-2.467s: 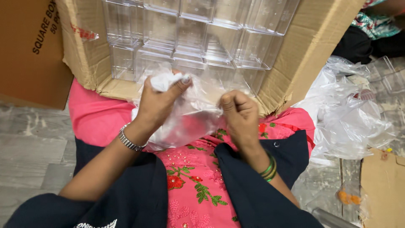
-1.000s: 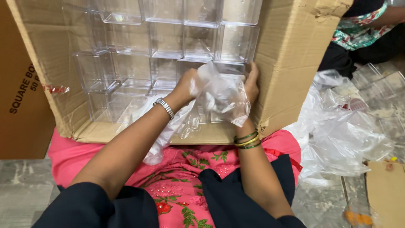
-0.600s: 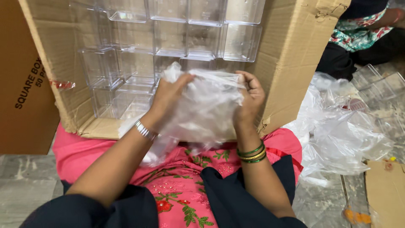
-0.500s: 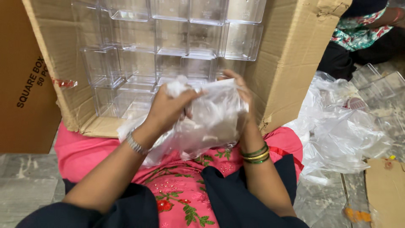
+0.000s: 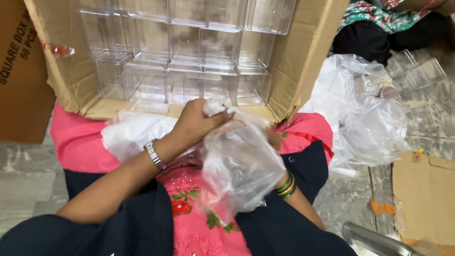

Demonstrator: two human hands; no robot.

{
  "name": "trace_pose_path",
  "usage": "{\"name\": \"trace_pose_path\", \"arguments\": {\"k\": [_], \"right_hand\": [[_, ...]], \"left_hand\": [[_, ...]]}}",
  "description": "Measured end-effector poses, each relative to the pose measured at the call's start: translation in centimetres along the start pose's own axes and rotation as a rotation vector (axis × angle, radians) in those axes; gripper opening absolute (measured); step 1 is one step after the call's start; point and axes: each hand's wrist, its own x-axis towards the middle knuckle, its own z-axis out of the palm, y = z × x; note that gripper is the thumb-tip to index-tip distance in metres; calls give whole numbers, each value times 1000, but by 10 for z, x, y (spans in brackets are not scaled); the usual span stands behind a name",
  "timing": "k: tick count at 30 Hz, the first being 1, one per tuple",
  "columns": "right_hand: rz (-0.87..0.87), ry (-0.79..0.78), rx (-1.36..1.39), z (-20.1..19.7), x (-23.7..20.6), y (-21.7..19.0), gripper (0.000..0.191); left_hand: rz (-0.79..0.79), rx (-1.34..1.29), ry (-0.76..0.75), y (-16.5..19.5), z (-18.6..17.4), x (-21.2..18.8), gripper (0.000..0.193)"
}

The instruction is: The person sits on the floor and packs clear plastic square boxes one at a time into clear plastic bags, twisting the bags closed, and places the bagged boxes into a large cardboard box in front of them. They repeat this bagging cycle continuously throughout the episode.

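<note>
**Both hands on a crumpled clear bag over the lap**

The right hand [image 5: 272, 142] is almost wholly hidden behind the plastic bag [image 5: 239, 168]; only a strip of knuckles and the bangled wrist show, so its grip cannot be told. The left hand [image 5: 196, 123] is closed on the bag's bunched top. The bag is thin, clear and wrinkled, and whether anything is inside is hard to make out. It hangs over the lap, just before the cardboard box [image 5: 303, 52], which lies open and holds stacked clear square plastic boxes [image 5: 189, 52]. More loose bags [image 5: 365, 118] lie crumpled to the right.
</note>
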Motion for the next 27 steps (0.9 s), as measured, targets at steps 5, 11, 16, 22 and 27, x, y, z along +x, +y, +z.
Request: {"name": "trace_pose_path", "arguments": {"k": [5, 11, 16, 22, 27], "right_hand": [[-522, 492, 112, -47, -63, -15, 43], [-997, 1707, -122, -193, -168, -14, 50], [-479, 2284, -518, -249, -227, 70, 100], [-216, 2012, -588, -275, -221, 75, 112], [104, 2150, -1104, -236, -202, 16, 90]], "left_hand": [[146, -161, 164, 2, -4, 4, 24], [349, -390, 149, -6, -32, 2, 47], [72, 29, -123, -5, -14, -4, 55], [217, 479, -259, 10, 14, 11, 78], [-151, 488, -272, 5, -2, 20, 54]]}}
